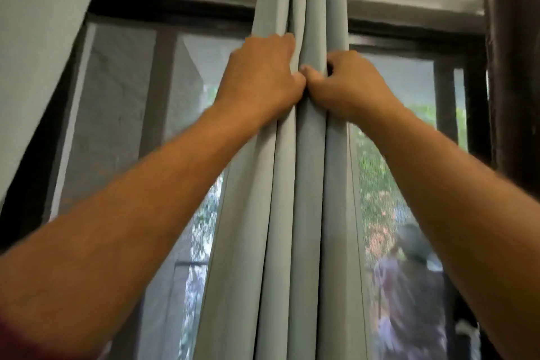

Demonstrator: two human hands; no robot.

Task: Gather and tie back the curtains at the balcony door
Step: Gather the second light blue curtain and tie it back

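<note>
Bunching between left hand (263, 73) and right hand (347, 82), the curtain (301, 184) hangs.

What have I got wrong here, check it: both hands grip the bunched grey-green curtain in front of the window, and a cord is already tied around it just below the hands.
The cord is the mistake. The head view shows both the left hand and right hand gripping the bunched grey-green curtain in front of the window, but nothing is tied around it below the hands; the folds hang loose.
</note>
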